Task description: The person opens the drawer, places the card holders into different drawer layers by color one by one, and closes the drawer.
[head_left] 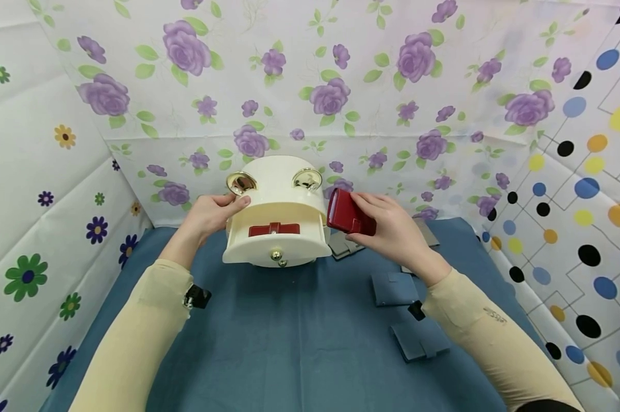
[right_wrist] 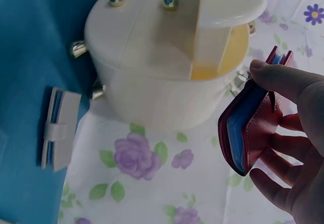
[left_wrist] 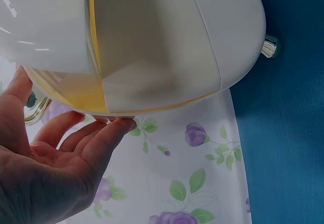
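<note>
A cream rounded cabinet [head_left: 289,171] with gold round ornaments stands near the back, its upper drawer [head_left: 258,252] pulled out. In that drawer lies a red card holder [head_left: 258,230] with a snap strap. My right hand [head_left: 392,232] grips another red card holder [head_left: 340,212] just right of the drawer. Clear bluish sleeves show between its covers in the right wrist view, thumb on one edge and fingers on the other side. My left hand [head_left: 212,217] touches the cabinet's left side, its fingers [left_wrist: 109,140] against the wall and the thumb near the upper edge.
Grey card holders [head_left: 343,246] lie right of the cabinet, partly behind my right hand. Two blue card holders [head_left: 394,289] rest nearer on the blue cloth [head_left: 299,343]. A floral sheet [head_left: 289,68] hangs behind, with patterned sheets at both sides.
</note>
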Tool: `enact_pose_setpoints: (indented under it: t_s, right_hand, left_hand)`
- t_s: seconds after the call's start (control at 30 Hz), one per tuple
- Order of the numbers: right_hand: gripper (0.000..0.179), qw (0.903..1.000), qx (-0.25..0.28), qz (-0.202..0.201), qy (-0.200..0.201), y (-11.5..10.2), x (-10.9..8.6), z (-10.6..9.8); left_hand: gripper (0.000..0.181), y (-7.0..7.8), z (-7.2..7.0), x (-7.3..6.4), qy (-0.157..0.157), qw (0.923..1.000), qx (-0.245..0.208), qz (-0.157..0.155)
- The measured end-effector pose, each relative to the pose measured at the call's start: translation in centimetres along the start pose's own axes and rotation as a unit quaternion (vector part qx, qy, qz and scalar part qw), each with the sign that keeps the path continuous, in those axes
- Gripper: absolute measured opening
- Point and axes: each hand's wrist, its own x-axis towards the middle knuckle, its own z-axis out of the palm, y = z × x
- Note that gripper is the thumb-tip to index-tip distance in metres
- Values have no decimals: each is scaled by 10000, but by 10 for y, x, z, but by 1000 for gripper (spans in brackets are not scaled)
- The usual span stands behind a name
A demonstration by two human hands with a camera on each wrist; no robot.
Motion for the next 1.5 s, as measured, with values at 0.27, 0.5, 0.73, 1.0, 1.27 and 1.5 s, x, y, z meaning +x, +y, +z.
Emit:
enact_pose_setpoints:
  t_s: [0.27, 0.5, 0.73, 1.0, 1.27, 1.5]
  right_hand:
    - [88, 9998, 191, -102, -10, -15, 13, 4]
    - [88, 9992, 340, -218, -85, -28, 25, 5]
    - [88, 9985, 385, -362, -161, -38, 34, 5]
    - [89, 9981, 354, -386, -325, -45, 43, 6]
    - [88, 9976, 336, -391, -460, -52, 51, 7]
    - [89, 9954, 399, -469, -738, -59, 62, 9]
  left_hand:
    - [102, -1, 1, 0, 15, 10000, 18, 12]
    - [101, -2, 0, 1, 2, 10000, -2, 65]
    - [101, -1, 0, 1, 1, 10000, 15, 82]
    - [101, -1, 0, 1, 10, 10000, -8, 63]
    - [102, -2, 0, 1, 16, 10000, 33, 68]
    - [101, -2, 0, 1, 5, 10000, -14, 74]
